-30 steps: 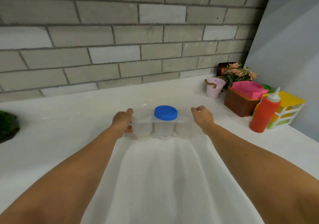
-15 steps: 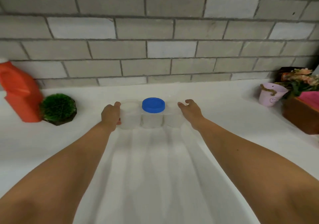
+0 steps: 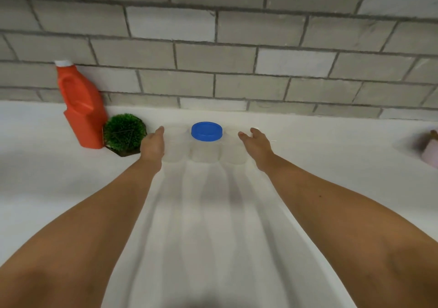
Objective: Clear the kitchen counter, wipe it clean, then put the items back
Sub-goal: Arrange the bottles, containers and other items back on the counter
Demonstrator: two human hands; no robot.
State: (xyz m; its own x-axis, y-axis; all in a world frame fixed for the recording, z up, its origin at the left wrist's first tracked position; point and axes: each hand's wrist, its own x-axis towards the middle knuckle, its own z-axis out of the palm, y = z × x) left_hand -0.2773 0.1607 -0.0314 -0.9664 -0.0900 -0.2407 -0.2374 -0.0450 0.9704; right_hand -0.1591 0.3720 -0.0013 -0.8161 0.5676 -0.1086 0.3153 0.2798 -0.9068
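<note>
3 jars [image 3: 205, 151]: clear plastic, upright, side by side in one row on the white counter [image 3: 331, 160], toward the back, near the wall. Can't tell if they're joined as one set.
Blue lid [image 3: 206, 131]: on the mid jar only; no coloured lid on the outer two.
L hand [image 3: 152, 144]: at the row's left end, palm facing in, fingers straight & together, laid along the left jar's side. Looks like touching; nothing gripped.
R hand [image 3: 257, 145]: at the row's right end, palm facing in, fingers loosely spread, a bit bent. Just beside the right jar; contact can't tell. Holds nothing.
Forearms: both bare, reaching fwd over the counter, shadows streaking toward the viewer.
Green plant [image 3: 124, 131]: round, tufty, in a dark angular pot, just left of the L hand.
Orange bottle [image 3: 81, 108]: handled jug w/ white cap [image 3: 63, 63], upright, against the wall, next to the plant.
Pink pot [image 3: 431, 151]: far right edge, blurred, well apart from the jars.
Wall [image 3: 237, 58]: grey & white brick.
</note>
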